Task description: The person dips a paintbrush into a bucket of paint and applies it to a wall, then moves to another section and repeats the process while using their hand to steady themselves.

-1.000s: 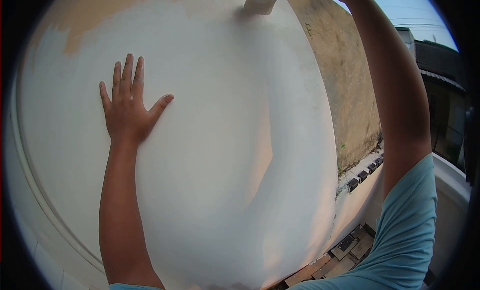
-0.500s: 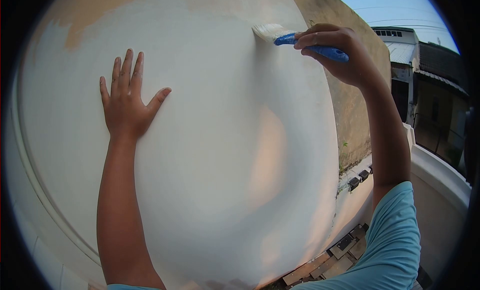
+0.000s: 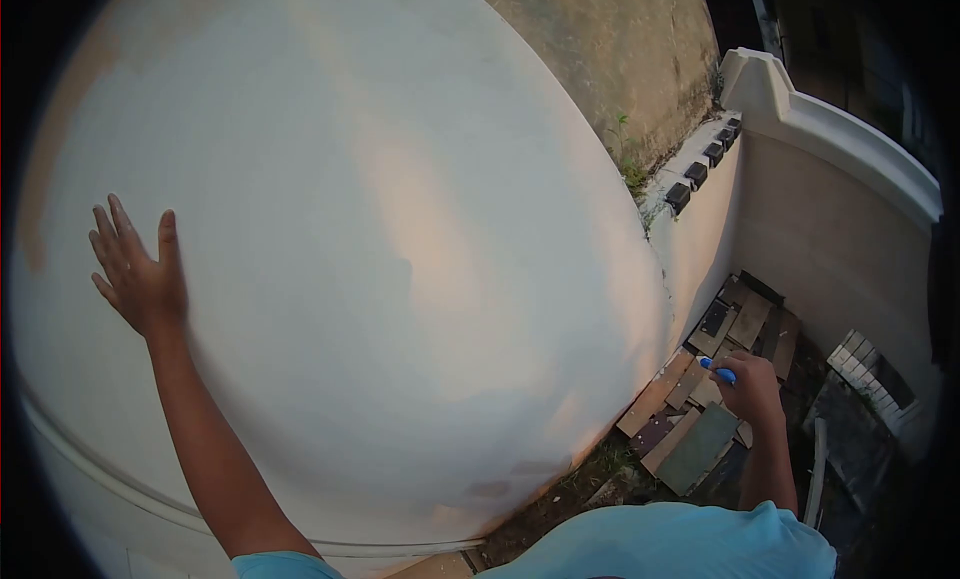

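A broad white-painted wall (image 3: 380,259) fills most of the head view, with a strip of bare tan at its far left edge. My left hand (image 3: 140,279) rests flat against it at the left, fingers spread. My right hand (image 3: 748,384) hangs low at the lower right, away from the wall, closed around a blue-handled paintbrush (image 3: 716,369). Only the end of the blue handle shows; the bristles are hidden behind the hand.
Below the wall's right edge lie loose boards and tiles (image 3: 700,419) on the ground. A low white parapet wall (image 3: 830,139) runs along the right, with dark blocks (image 3: 700,169) on a ledge. A rough brown wall (image 3: 620,49) stands behind.
My right hand dropped the brush from the upper wall down to my side. The view tilted downward, and my left hand now sits further left on the wall.
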{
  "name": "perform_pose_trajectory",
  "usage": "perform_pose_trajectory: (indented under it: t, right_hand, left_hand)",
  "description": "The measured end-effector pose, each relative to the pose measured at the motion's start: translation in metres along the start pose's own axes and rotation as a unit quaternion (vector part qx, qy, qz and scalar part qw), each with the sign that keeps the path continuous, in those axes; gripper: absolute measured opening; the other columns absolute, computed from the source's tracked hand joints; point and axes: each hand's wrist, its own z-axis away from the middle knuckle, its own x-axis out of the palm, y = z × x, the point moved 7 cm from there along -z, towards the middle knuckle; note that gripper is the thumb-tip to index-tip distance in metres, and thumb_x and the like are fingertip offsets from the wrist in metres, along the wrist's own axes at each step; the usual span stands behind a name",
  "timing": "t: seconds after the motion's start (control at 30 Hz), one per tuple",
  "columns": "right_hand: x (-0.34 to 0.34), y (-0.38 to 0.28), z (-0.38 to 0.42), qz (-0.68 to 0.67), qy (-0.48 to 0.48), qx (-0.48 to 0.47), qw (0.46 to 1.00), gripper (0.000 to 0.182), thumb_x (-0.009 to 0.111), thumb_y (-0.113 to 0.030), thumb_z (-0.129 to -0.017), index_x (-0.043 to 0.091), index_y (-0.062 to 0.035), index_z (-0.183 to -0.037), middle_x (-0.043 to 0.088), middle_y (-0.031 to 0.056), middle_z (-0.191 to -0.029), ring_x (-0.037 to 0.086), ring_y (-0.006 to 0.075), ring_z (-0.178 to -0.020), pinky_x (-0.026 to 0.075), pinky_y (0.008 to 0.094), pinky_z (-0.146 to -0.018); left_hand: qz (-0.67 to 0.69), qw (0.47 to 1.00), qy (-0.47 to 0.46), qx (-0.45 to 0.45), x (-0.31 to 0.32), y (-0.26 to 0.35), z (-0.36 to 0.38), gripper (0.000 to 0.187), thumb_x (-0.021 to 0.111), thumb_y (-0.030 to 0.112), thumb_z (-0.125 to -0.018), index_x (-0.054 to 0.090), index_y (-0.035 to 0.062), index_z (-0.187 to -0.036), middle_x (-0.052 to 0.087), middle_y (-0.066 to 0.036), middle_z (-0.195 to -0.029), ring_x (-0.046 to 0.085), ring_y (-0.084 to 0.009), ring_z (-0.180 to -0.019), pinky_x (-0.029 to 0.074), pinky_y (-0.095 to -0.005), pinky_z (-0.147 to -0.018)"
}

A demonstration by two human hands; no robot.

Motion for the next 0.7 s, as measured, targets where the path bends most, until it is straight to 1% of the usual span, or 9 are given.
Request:
perform_pose_trajectory:
  t: [0.07,0.23,0.4,0.47,0.5,0.57,0.6,0.67,0.7]
  right_hand:
    - [-0.014,-0.010,0.009,-0.037,0.020,-0.006,0.999,0.015,0.075,-0.011,-0.073,0.072,-0.0090,-0.088,0.067,0.0096,-0.084,0.065,0.0315,-0.074,0.051,0.0387,-0.064]
    - [-0.039,-0.054,0.059,-0.030,0.089,-0.037,0.995,0.014,0.074,-0.009,-0.075,0.072,-0.0092,-0.089,0.068,0.0094,-0.084,0.066,0.0305,-0.074,0.052,0.0381,-0.064]
    - [-0.036,-0.065,0.113,-0.043,0.043,-0.011,0.998,0.017,0.074,-0.009,-0.075,0.072,-0.0096,-0.091,0.068,0.0086,-0.087,0.067,0.0290,-0.077,0.052,0.0374,-0.067]
    - [-0.030,-0.071,0.130,0.031,-0.016,-0.010,0.999,0.018,0.074,-0.010,-0.074,0.072,-0.0105,-0.092,0.068,0.0083,-0.087,0.067,0.0292,-0.077,0.052,0.0382,-0.067]
    - [-0.031,-0.074,0.139,0.032,-0.020,-0.006,0.999,0.018,0.074,-0.010,-0.074,0.072,-0.0105,-0.092,0.068,0.0083,-0.087,0.067,0.0292,-0.077,0.052,0.0382,-0.067]
    - [-0.041,-0.082,0.150,0.044,0.000,0.004,0.999,0.019,0.073,-0.010,-0.074,0.072,-0.0113,-0.093,0.068,0.0076,-0.087,0.066,0.0296,-0.077,0.052,0.0386,-0.067]
    - [-0.042,-0.084,0.154,0.047,-0.005,0.009,0.999,0.019,0.073,-0.010,-0.074,0.072,-0.0113,-0.093,0.068,0.0076,-0.087,0.066,0.0296,-0.077,0.052,0.0386,-0.067]
    - [-0.049,-0.093,0.160,0.031,0.013,-0.004,0.999,0.019,0.073,-0.010,-0.074,0.072,-0.0119,-0.093,0.069,0.0073,-0.089,0.066,0.0299,-0.077,0.052,0.0386,-0.067]
    - [-0.051,-0.100,0.164,0.038,0.000,0.005,0.999,0.019,0.073,-0.009,-0.075,0.072,-0.0114,-0.094,0.069,0.0080,-0.089,0.066,0.0301,-0.078,0.052,0.0382,-0.068]
  left_hand:
    - [-0.014,0.999,0.009,-0.039,-0.001,-0.001,-0.001,0.081,0.034,0.074,-0.088,0.026,0.0243,-0.151,0.023,-0.005,-0.158,0.021,-0.0277,-0.145,0.015,-0.0609,-0.114]
    - [0.003,0.998,0.013,-0.059,-0.022,0.004,0.036,0.080,0.031,0.072,-0.090,0.024,0.0216,-0.152,0.022,-0.007,-0.158,0.023,-0.0301,-0.144,0.015,-0.0631,-0.112]
    - [0.063,0.996,-0.029,-0.054,-0.046,0.036,0.112,0.077,0.037,0.067,-0.091,0.024,0.0228,-0.152,0.022,-0.007,-0.158,0.025,-0.0319,-0.144,0.015,-0.0664,-0.110]
    - [0.067,0.994,-0.091,0.001,-0.050,0.050,0.147,0.079,0.040,0.067,-0.089,0.022,0.0233,-0.153,0.020,-0.007,-0.159,0.026,-0.0312,-0.143,0.013,-0.0679,-0.109]
    - [0.070,0.993,-0.096,0.004,-0.061,0.054,0.159,0.079,0.040,0.067,-0.089,0.022,0.0233,-0.153,0.020,-0.007,-0.159,0.026,-0.0312,-0.143,0.013,-0.0679,-0.109]
    - [-0.066,0.968,-0.238,0.054,-0.058,0.064,0.186,0.087,0.041,0.074,-0.085,0.020,0.0242,-0.153,0.017,-0.006,-0.159,0.022,-0.0309,-0.144,0.007,-0.0676,-0.110]
    - [-0.061,0.967,-0.242,0.058,-0.055,0.065,0.199,0.087,0.041,0.074,-0.085,0.020,0.0242,-0.153,0.017,-0.006,-0.159,0.022,-0.0309,-0.144,0.007,-0.0676,-0.110]
    - [0.055,0.981,-0.178,0.044,-0.052,0.070,0.218,0.099,0.041,0.083,-0.078,0.016,0.0250,-0.154,0.014,-0.006,-0.160,0.015,-0.0320,-0.146,-0.001,-0.0663,-0.110]
    - [0.079,0.980,-0.179,0.042,-0.052,0.072,0.229,0.108,0.040,0.090,-0.071,0.013,0.0271,-0.154,0.009,-0.005,-0.161,0.008,-0.0320,-0.147,-0.004,-0.0669,-0.109]
